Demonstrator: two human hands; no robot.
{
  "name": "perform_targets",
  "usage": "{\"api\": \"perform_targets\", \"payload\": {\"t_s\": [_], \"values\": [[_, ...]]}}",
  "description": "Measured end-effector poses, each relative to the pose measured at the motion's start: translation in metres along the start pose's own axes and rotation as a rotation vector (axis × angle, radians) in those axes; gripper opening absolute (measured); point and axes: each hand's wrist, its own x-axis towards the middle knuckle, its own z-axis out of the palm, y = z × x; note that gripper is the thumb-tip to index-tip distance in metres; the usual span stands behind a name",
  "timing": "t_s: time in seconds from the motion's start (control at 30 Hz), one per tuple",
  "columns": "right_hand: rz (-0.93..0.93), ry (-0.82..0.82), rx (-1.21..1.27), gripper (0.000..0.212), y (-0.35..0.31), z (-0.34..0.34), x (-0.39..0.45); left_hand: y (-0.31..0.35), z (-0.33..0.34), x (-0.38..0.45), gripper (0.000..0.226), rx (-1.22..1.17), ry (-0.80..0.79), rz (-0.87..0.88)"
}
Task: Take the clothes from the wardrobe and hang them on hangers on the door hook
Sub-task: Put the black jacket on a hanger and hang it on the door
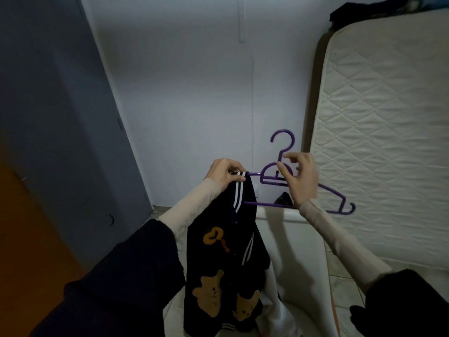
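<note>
Both hands hold one purple hanger (301, 190): left hand (223, 173) grips the jacket (226, 263) collar over its end, right hand (301, 178) pinches its neck. Upright mattress (388, 142) stands just right.

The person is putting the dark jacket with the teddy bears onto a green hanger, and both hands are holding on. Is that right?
Not quite: the hanger is purple, not green, as the head view shows. The rest holds: the left hand grips the dark jacket with the teddy bears at its striped collar on one hanger arm, and the right hand pinches the hanger near its hook.
</note>
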Motion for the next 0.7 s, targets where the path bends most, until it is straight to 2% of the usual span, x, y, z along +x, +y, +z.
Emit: {"api": "perform_targets", "payload": {"t_s": [0.07, 0.1, 0.17, 0.3, 0.43, 0.5, 0.57, 0.7], "values": [[-0.139, 0.105, -0.104, 0.012, 0.002, -0.005, -0.012, 0.0, -0.006, 0.004, 0.018, 0.007, 0.052, -0.014], [-0.179, 0.101, -0.15, 0.009, 0.004, -0.006, -0.018, 0.001, -0.009, 0.006, 0.019, 0.003, 0.085, -0.023], [-0.141, -0.078, -0.164, 0.011, 0.012, -0.004, -0.024, 0.004, -0.018, 0.012, 0.022, -0.019, 0.145, -0.034], [0.134, -0.595, -0.199, 0.008, 0.022, 0.013, -0.033, 0.022, -0.041, 0.023, 0.022, -0.029, 0.219, -0.017], [0.385, -0.799, -0.183, 0.022, 0.02, 0.043, -0.05, 0.045, -0.071, 0.031, 0.023, -0.059, 0.284, 0.023], [0.383, -0.793, -0.272, 0.031, 0.016, 0.059, -0.057, 0.057, -0.087, 0.035, 0.023, -0.062, 0.305, 0.041], [0.376, -0.717, -0.311, 0.042, 0.012, 0.071, -0.061, 0.065, -0.103, 0.036, 0.022, -0.081, 0.322, 0.052], [0.307, -0.631, -0.303, 0.033, 0.007, 0.09, -0.056, 0.064, -0.121, 0.036, 0.021, -0.123, 0.361, 0.059]]}}
